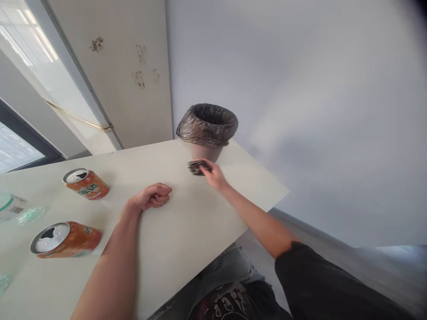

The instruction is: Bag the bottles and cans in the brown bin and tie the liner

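My left hand point(154, 196) rests on the white table point(180, 249) as a closed fist, with nothing seen in it. To its right, my right hand point(213, 173) grips a dark, crumpled item point(197, 167) just in front of a small pinkish bin point(207, 152). A dark plastic bag point(207, 131) lines the bin and folds over its rim; its mouth gapes upward. Left of my fist stands an open orange can point(91, 186). Nearer to me, beside my left forearm, is a second open orange can point(75, 240).
Clear plastic with a green band and a barcode label point(13, 206) lies at the left edge. A wall point(300, 111) rises behind the bin and along the right. A white fridge point(60, 75) stands beyond the table's far left side.
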`<control>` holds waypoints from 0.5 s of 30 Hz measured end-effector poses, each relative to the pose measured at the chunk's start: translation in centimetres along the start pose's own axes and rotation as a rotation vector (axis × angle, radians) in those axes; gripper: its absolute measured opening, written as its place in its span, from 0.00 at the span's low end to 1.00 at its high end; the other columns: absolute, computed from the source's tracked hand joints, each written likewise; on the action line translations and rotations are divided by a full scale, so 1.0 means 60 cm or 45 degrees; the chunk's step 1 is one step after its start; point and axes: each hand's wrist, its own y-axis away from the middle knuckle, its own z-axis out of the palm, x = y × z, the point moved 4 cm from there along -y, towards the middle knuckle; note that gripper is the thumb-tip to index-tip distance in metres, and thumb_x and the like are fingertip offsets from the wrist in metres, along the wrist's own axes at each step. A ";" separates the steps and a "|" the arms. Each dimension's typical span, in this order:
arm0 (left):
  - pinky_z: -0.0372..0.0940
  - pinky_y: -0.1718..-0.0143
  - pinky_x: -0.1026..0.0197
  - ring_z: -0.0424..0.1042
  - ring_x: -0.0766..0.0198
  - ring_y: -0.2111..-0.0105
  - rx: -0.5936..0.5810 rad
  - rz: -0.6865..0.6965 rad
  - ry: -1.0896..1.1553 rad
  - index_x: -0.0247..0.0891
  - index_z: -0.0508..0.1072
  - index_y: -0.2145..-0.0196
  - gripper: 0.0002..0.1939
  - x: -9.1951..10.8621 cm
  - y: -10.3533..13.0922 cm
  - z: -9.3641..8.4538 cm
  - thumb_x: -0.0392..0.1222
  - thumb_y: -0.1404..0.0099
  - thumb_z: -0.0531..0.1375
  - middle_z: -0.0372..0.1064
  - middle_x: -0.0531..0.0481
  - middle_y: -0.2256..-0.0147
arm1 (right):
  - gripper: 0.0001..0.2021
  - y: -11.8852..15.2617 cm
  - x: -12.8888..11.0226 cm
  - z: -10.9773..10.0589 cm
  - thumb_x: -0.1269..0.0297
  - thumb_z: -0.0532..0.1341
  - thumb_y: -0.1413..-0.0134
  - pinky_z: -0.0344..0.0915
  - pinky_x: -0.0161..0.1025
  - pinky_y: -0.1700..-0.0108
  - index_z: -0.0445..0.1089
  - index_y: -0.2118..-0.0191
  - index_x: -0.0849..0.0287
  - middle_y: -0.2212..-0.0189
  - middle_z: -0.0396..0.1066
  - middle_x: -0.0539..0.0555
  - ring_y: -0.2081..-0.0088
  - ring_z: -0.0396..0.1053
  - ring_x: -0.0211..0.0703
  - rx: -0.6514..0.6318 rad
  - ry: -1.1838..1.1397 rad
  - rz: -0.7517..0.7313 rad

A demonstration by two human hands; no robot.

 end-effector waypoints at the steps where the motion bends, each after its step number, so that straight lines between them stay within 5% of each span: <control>1: 0.34 0.82 0.68 0.35 0.75 0.81 -0.006 0.003 0.000 0.42 0.48 0.77 0.26 0.000 -0.002 -0.001 0.49 0.37 0.64 0.36 0.61 0.79 | 0.16 0.024 -0.001 -0.057 0.56 0.59 0.32 0.67 0.54 0.32 0.76 0.44 0.53 0.45 0.78 0.55 0.42 0.74 0.52 0.083 0.100 -0.023; 3: 0.35 0.82 0.69 0.35 0.75 0.81 -0.021 0.004 -0.010 0.42 0.48 0.76 0.26 -0.001 -0.004 -0.003 0.49 0.36 0.64 0.36 0.61 0.79 | 0.22 0.074 -0.001 -0.164 0.64 0.54 0.32 0.58 0.60 0.26 0.74 0.39 0.51 0.35 0.71 0.56 0.32 0.65 0.57 0.286 0.730 -0.138; 6: 0.36 0.83 0.69 0.35 0.75 0.81 -0.020 0.013 -0.020 0.42 0.49 0.76 0.27 -0.001 -0.005 -0.005 0.51 0.34 0.64 0.37 0.62 0.79 | 0.27 0.140 0.036 -0.249 0.70 0.51 0.35 0.52 0.67 0.25 0.74 0.35 0.56 0.28 0.62 0.59 0.25 0.54 0.63 0.107 1.284 -0.055; 10: 0.37 0.83 0.69 0.35 0.74 0.80 -0.022 0.018 -0.039 0.42 0.51 0.75 0.27 0.003 -0.004 0.000 0.57 0.33 0.63 0.37 0.62 0.79 | 0.29 0.199 0.086 -0.250 0.62 0.49 0.29 0.54 0.66 0.25 0.64 0.27 0.53 0.25 0.56 0.57 0.24 0.52 0.61 -0.296 1.398 0.137; 15: 0.37 0.83 0.70 0.34 0.75 0.81 0.029 0.012 -0.064 0.42 0.50 0.74 0.28 0.004 -0.003 0.001 0.56 0.34 0.65 0.37 0.63 0.79 | 0.41 0.214 0.087 -0.232 0.34 0.47 0.29 0.43 0.69 0.23 0.46 0.20 0.50 0.20 0.33 0.57 0.21 0.36 0.64 -0.378 1.429 0.306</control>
